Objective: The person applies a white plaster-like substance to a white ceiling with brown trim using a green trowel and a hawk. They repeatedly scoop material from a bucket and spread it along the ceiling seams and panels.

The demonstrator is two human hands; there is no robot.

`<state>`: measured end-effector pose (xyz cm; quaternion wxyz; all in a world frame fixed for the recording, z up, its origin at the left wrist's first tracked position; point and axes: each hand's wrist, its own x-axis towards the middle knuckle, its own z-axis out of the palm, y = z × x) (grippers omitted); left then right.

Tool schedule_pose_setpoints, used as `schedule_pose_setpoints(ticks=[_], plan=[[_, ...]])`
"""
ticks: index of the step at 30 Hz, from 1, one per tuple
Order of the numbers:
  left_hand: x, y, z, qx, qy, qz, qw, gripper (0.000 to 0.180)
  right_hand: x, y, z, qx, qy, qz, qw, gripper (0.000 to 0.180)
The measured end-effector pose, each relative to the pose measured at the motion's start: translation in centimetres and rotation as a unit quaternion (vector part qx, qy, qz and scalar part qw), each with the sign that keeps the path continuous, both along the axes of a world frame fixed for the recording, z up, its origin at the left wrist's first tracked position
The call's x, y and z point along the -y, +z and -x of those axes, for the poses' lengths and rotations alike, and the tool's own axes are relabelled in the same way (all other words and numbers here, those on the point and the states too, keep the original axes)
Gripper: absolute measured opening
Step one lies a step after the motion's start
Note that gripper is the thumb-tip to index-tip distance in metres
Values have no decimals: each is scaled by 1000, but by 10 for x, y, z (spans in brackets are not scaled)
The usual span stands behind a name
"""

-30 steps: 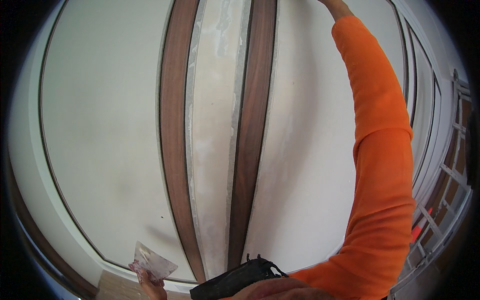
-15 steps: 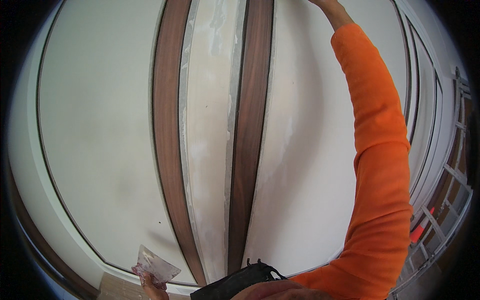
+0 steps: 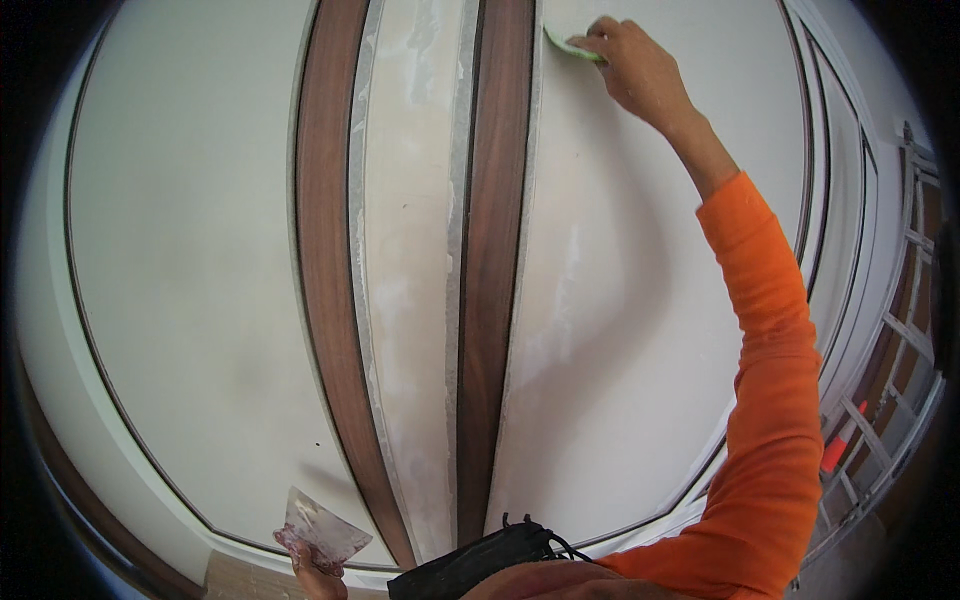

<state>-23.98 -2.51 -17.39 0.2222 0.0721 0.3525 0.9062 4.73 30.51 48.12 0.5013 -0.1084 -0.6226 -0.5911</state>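
Because the pale wall (image 3: 200, 250) fills the view, its two brown strips (image 3: 490, 250) run from twelve to six o'clock, with a patchy filled band (image 3: 410, 250) between them. The right hand (image 3: 635, 65), at one o'clock, is closed on a green pad (image 3: 568, 44) pressed flat just beside the right strip, likely for even contact. The left hand (image 3: 312, 572), at seven, grips a smeared scraper (image 3: 322, 532), blade up, off the wall.
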Motion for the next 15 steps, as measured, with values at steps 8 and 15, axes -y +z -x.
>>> schedule_pose_setpoints(ticks=[8, 15], plan=[[4, -2, 4, 34, 30, 45, 998, 47, 0, 84, 3, -100, 124, 43, 986, 25], [-2, -8, 2, 6, 27, 10, 1000, 46, -46, 144, 55, -105, 97, 9, 990, 21]])
